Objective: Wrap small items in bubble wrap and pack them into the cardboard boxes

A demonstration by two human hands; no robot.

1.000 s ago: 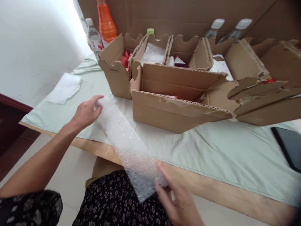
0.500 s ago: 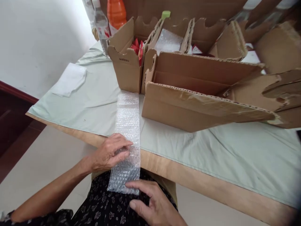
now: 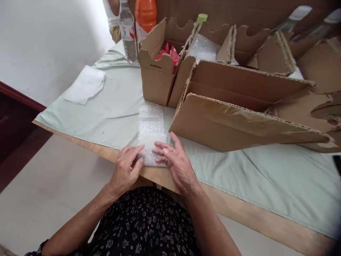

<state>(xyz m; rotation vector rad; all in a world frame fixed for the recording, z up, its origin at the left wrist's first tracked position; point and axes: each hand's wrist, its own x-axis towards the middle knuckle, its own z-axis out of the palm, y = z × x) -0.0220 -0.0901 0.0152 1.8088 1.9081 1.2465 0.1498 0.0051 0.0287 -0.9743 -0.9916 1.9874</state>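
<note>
A strip of clear bubble wrap [image 3: 151,119] lies on the cloth with its near part folded back over itself. The fold sits close to the table's front edge. My left hand [image 3: 127,165] rests at the left side of the folded part, thumb and forefinger apart, their tips touching the wrap. Over the right side of the fold is my right hand [image 3: 177,161], fingers spread and nothing gripped.
Cardboard boxes [image 3: 157,83] stand behind, some holding red packets and bubble wrap. A long open box [image 3: 226,124] is to the right. A clear bottle [image 3: 128,35] and an orange bottle [image 3: 145,16] stand at the back. Folded white wrap [image 3: 86,84] lies left.
The near end of the bubble wrap, which hung over the table edge toward my lap, is now folded forward onto the strip. My right hand has moved up onto it; my left hand shifted slightly.
</note>
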